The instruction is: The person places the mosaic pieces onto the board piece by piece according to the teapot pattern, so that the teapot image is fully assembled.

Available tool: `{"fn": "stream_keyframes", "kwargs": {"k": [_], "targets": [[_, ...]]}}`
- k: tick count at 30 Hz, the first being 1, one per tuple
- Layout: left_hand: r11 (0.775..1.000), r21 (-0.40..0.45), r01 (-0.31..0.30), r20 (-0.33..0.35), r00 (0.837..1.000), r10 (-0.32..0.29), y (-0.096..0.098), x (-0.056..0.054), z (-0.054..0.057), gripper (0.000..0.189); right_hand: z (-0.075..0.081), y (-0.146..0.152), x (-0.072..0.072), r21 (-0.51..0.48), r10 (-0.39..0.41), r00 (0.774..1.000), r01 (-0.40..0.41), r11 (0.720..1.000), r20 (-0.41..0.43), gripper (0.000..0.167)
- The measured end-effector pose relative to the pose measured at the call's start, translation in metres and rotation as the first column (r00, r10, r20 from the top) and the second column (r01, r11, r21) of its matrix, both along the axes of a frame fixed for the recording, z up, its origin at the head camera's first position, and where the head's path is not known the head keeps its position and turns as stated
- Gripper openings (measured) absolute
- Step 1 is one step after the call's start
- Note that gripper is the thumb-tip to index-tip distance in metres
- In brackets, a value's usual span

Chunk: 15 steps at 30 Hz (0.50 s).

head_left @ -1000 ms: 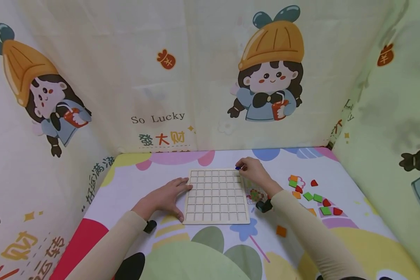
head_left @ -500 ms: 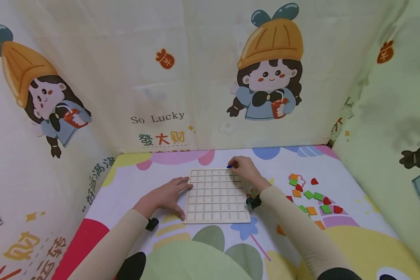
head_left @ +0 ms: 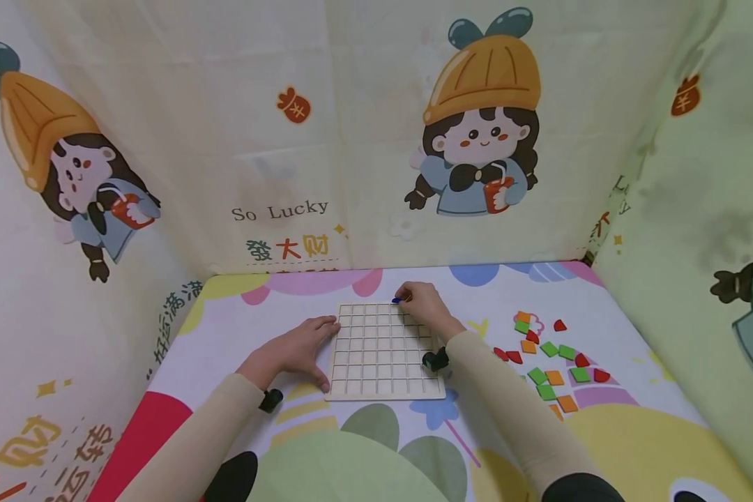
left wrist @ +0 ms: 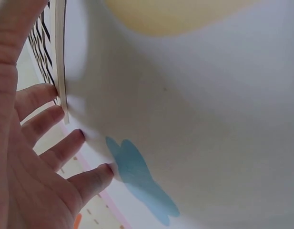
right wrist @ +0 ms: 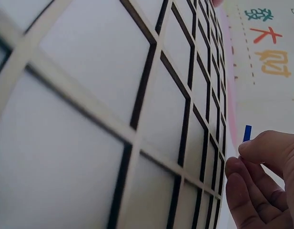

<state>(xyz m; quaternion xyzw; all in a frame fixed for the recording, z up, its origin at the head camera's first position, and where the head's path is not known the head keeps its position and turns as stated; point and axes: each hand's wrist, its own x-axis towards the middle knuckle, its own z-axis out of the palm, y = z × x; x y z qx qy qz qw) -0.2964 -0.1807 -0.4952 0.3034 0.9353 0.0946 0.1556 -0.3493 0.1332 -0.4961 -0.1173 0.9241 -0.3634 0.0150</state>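
Well, the left hand (head_left: pixel 293 351) is resting spread against the left edge of the grid board (head_left: pixel 383 358); the right hand (head_left: pixel 425 305) is pinching a blue piece (right wrist: pixel 248 133) at the board's far edge, contact being hard to judge; keeping board and pinch steady is probably helping

Patterned tablecloth (head_left: pixel 238 314); on it, a grid board (head_left: pixel 376 352); loose green, orange, red pieces (head_left: pixel 555 378).
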Motion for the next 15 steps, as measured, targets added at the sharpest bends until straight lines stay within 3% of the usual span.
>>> {"fn": "stream_keyframes", "kwargs": {"k": [15], "targets": [[1.0, -0.013, -0.009, 0.012, 1.0, 0.01, 0.001, 0.003, 0.003, 0.131, -0.004, -0.026, -0.002, 0.026, 0.01, 1.0, -0.01, 1.0, 0.017, 0.011]]}}
